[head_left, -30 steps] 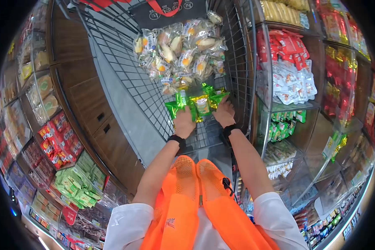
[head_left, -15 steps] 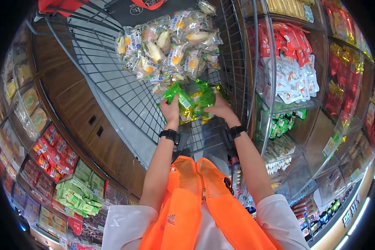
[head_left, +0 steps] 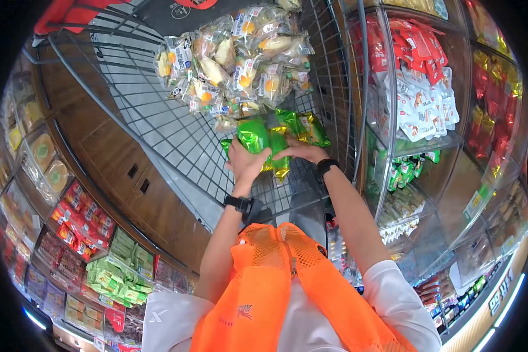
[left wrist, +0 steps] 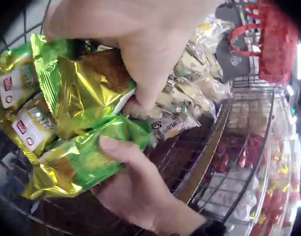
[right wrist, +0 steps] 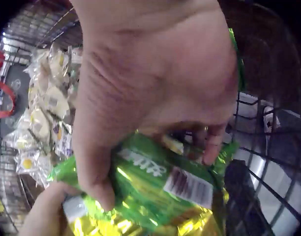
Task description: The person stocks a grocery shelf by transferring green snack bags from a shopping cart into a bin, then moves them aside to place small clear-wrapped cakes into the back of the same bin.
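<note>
In the head view my left hand (head_left: pixel 245 161) grips a green-and-gold snack packet (head_left: pixel 253 135) over the cart floor. To its right, my right hand (head_left: pixel 307 151) holds another green-and-gold packet (right wrist: pixel 160 177), thumb on one side and fingers on the other in the right wrist view. Both hands are close together, their packets side by side. The left wrist view shows the gold end of a packet (left wrist: pixel 84 98) under the left hand (left wrist: pixel 126 24); most of its fingers are hidden. More green-and-gold packets (head_left: pixel 314 130) lie just beyond the right hand.
Clear-wrapped sandwich-like packs (head_left: pixel 234 64) are heaped toward the far end of the wire shopping cart (head_left: pixel 176 126). Shelves with red packets (head_left: pixel 413 47) and white packets (head_left: pixel 425 108) border the right side; wooden cabinets (head_left: pixel 100 146) stand left.
My left hand has raised and turned a green packet, bringing it toward the right hand. The right hand has shifted from the right-hand packets inward, thumb now pointing left.
</note>
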`<state>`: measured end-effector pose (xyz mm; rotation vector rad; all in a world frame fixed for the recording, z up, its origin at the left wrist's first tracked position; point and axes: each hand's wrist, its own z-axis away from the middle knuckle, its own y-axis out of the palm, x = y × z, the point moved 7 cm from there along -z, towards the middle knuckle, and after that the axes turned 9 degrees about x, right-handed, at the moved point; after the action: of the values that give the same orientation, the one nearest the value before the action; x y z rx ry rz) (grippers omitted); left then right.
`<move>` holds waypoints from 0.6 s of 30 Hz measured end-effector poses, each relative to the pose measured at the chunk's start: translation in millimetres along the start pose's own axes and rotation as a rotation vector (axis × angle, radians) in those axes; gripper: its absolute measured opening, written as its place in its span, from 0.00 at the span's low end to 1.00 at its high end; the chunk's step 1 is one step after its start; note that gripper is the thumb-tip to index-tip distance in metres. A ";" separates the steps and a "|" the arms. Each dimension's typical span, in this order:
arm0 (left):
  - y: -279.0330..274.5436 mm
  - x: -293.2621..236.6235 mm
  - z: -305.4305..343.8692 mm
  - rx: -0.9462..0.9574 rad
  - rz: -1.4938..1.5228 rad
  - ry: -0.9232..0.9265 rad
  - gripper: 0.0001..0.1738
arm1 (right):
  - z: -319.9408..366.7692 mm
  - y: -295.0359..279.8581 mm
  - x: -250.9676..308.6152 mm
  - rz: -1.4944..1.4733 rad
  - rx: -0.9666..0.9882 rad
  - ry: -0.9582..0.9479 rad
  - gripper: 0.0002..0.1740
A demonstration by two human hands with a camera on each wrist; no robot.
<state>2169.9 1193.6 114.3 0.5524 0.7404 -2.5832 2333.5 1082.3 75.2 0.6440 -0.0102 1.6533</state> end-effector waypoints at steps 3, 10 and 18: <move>3.0 11.8 -2.0 -0.008 0.054 0.021 0.58 | -1.8 -3.5 -11.1 -0.273 0.081 -0.072 0.45; 1.8 -22.4 15.3 0.292 0.787 0.095 0.44 | 24.7 -0.5 13.4 -0.614 -0.101 -0.207 0.31; -45.3 -76.4 83.8 0.669 1.066 0.098 0.39 | 154.9 8.4 45.4 -0.718 -0.307 -0.647 0.38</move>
<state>2191.3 1201.5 234.3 0.9375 -0.3897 -1.7085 2385.9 1065.9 227.2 0.8005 -0.4420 0.6901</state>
